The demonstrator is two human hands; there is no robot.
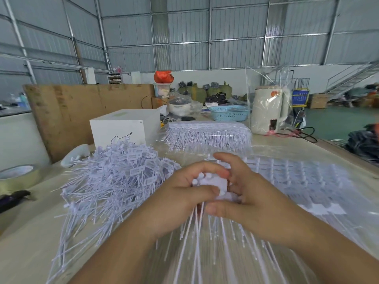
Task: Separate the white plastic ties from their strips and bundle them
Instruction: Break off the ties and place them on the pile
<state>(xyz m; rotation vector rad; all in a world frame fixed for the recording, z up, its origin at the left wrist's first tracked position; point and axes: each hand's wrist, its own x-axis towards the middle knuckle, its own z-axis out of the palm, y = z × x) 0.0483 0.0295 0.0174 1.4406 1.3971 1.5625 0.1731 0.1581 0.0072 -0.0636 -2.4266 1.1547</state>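
Head view: left hand (185, 188) and right hand (239, 187) both clutch a bundle of white plastic ties (213, 184); loose pile (114, 177) at nine o'clock. Slackened fingers could spill the tails, scattering the bundle.

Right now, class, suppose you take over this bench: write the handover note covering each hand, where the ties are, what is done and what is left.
Left hand and right hand: both grip one small bunch of ties, heads up, tails hanging towards you.
Done: a big heap of loose ties lies on the left.
Left: strips still joined lie flat on the right; a wrapped stack waits behind. No tied bundle shows yet.
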